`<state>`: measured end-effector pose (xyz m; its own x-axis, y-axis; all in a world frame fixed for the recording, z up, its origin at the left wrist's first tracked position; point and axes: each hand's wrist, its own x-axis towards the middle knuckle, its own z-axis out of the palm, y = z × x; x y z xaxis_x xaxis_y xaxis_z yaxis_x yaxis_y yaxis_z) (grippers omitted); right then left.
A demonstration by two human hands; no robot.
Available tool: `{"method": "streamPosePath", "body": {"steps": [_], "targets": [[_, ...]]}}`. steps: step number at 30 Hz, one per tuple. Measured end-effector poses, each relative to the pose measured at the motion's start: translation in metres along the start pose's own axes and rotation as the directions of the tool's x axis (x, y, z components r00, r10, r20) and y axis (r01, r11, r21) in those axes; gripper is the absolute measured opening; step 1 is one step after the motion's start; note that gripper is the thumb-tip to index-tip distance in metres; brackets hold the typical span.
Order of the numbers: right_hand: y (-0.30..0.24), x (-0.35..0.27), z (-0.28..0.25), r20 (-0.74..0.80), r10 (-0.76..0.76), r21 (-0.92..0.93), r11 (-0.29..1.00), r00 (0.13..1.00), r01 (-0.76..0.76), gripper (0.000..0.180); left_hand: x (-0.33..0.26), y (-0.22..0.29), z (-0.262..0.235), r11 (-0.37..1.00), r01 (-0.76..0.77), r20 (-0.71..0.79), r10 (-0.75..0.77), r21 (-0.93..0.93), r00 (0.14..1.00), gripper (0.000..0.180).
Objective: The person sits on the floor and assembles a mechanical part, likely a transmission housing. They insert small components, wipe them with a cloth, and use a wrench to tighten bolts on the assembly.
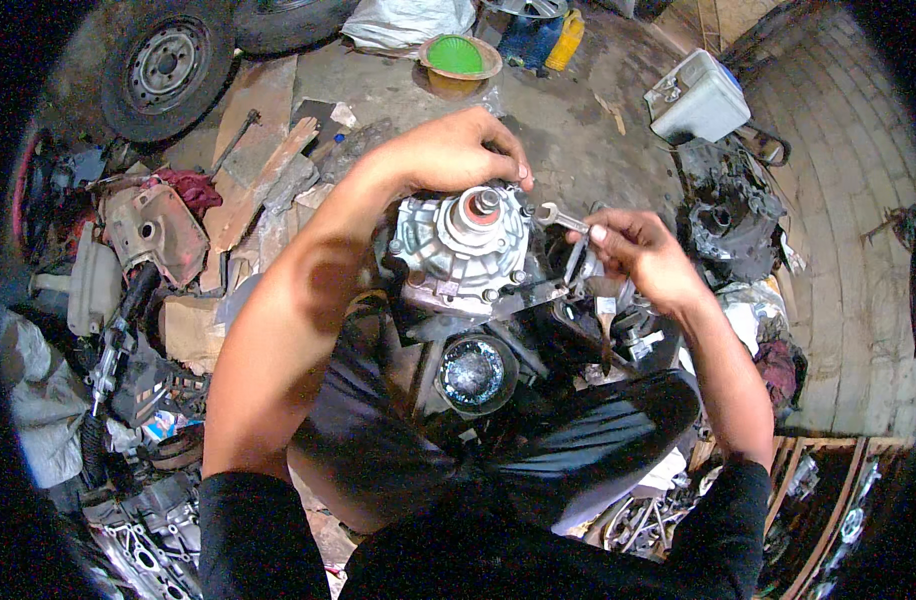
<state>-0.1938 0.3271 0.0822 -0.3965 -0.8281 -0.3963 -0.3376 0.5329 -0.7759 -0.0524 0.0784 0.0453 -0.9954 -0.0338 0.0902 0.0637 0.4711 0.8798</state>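
Note:
A silver metal gearbox housing (448, 255), with a round collar and shaft end on top, stands before me at knee height. My left hand (463, 150) reaches over its far side. Its fingers are curled down together at the far right edge, near a bolt; whatever they pinch is hidden. To the right of the housing, my right hand (638, 255) is closed around a combination wrench (563, 217). The wrench's open jaw points left toward the housing's edge, just short of the bolt there.
Below the housing sits a round cup of dark, shiny grease (477, 374) between my knees. Loose tools and a brush (605, 315) lie at the right. Beyond are a wheel (168, 68), a basin (460, 60) and a white container (696, 98). Metal parts (143, 540) crowd the lower left.

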Motion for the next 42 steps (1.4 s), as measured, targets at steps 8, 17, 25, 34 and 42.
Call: {"method": "streamPosePath", "body": {"steps": [8, 17, 25, 34, 42], "targets": [[-0.012, 0.045, -0.032, 0.041, -0.049, -0.168, 0.984, 0.998, 0.055, 0.032, 0.003, -0.004, 0.002, 0.998, -0.066, -0.049, 0.065, -0.016, 0.997, 0.023], [-0.033, 0.073, -0.042, 0.278, -0.153, -0.332, 0.911, 0.948, 0.244, 0.035, 0.003, -0.003, 0.002, 0.995, -0.092, -0.043, 0.091, -0.031, 0.995, 0.025], [-0.028, 0.099, -0.045, 0.279, -0.178, -0.493, 0.817, 0.944, 0.300, 0.038, 0.006, -0.006, 0.003, 0.992, -0.088, -0.055, 0.083, -0.094, 0.995, 0.025], [-0.048, 0.092, -0.045, 0.359, -0.173, -0.427, 0.844, 0.917, 0.326, 0.039, 0.007, -0.012, 0.002, 0.991, -0.123, -0.056, 0.119, -0.061, 0.991, 0.027], [-0.050, 0.096, -0.041, 0.394, -0.169, -0.450, 0.822, 0.903, 0.350, 0.040, 0.008, -0.006, 0.002, 0.996, -0.073, -0.011, 0.073, -0.042, 0.997, 0.024]]}}
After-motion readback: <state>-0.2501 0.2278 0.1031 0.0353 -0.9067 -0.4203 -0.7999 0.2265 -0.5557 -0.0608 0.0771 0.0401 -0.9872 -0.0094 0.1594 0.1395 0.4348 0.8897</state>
